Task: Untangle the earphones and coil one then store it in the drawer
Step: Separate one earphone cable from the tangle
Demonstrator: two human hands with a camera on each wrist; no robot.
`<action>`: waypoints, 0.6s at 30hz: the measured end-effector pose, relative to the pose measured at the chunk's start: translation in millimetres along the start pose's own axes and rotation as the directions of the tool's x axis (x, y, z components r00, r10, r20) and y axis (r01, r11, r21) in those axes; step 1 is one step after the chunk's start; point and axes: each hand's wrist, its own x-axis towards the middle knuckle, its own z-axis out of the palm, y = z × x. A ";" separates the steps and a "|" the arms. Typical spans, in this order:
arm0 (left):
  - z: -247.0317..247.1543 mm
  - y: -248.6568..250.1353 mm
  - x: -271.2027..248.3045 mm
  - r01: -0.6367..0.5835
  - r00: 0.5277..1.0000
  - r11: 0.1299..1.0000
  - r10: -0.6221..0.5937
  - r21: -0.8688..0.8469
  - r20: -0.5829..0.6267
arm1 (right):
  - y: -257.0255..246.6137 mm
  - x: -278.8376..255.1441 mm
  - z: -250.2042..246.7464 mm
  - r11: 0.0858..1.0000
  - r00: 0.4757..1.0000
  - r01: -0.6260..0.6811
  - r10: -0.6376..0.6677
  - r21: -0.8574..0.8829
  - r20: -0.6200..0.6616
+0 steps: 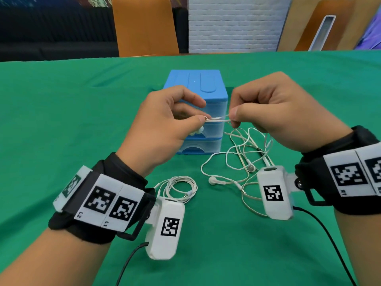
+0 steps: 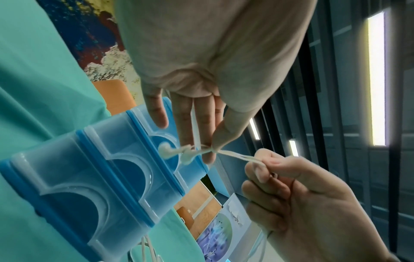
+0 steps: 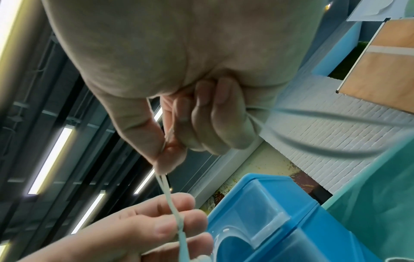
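Observation:
Both hands are raised in front of a small blue drawer unit (image 1: 196, 85). My left hand (image 1: 203, 118) pinches a white earphone cable (image 1: 218, 119) between thumb and fingers, with two earbuds (image 1: 197, 131) dangling just below. My right hand (image 1: 233, 117) pinches the same cable a short way to the right, so a short doubled length is stretched between the hands. The rest of that cable falls to a loose tangle (image 1: 241, 153) on the green cloth. A second earphone lies coiled (image 1: 180, 189) near my left wrist. In the left wrist view the earbuds (image 2: 167, 150) hang before the drawer fronts (image 2: 125, 170).
The green tablecloth (image 1: 61, 120) covers the whole table. An orange chair (image 1: 144, 25) stands behind the far edge, and boards lean against the white brick wall at the back right. The three drawers of the unit are shut.

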 end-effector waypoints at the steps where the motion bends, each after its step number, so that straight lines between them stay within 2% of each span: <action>1: 0.3 1.6 -0.4 -0.017 1.000 0.999 0.017 0.030 -0.012 | -0.8 -0.8 -0.1 1.000 1.000 -0.007 0.007 -0.008 0.024; 4: -0.1 5.5 -0.8 -0.056 0.996 0.996 0.060 0.064 -0.060 | -0.7 -2.9 -0.2 0.997 0.991 -0.061 0.065 -0.042 0.116; 12: 8.9 5.4 -5.0 -0.021 0.993 0.991 0.006 -0.130 -0.115 | 9.8 -0.4 5.7 0.961 0.946 -0.209 0.246 -0.182 0.212; 14: 9.1 4.4 -5.2 -0.026 0.994 0.989 0.011 -0.146 -0.107 | 13.4 0.6 6.2 0.969 0.959 -0.207 0.229 -0.136 0.168; 18: 9.1 5.4 -6.1 -0.048 0.997 0.983 0.035 -0.180 -0.074 | 15.0 5.0 8.8 0.991 0.991 -0.105 0.111 0.079 -0.077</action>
